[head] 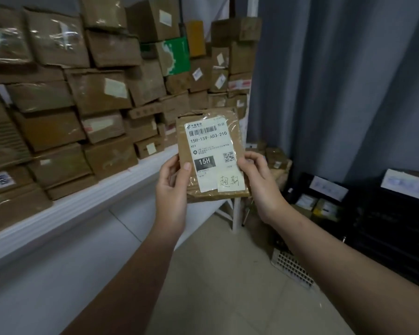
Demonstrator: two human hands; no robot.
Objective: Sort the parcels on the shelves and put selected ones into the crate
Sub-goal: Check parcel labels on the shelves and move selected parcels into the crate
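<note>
Two hands pinch the upright parcel [211, 155], left hand [172, 187] at 9 o'clock, right hand [259, 180] at 3, long axis 12-to-6; the crate [392, 228] lies toward 4 o'clock, likely nearer the right.

The parcel [213, 155] I'm holding is matt brown cardboard, creased, wrapped in glossy clear tape that wrinkles over its smooth white paper label [206, 143] and a small matt paper note [230, 182]. The boxes [99, 93] beside me are the same dull cardboard with shiny tape strips, on a smooth white-painted shelf [87, 201]. The curtain [336, 93] is matt grey cloth, the floor [228, 274] smooth pale tile, the crate [385, 226] dark matt plastic.
</note>
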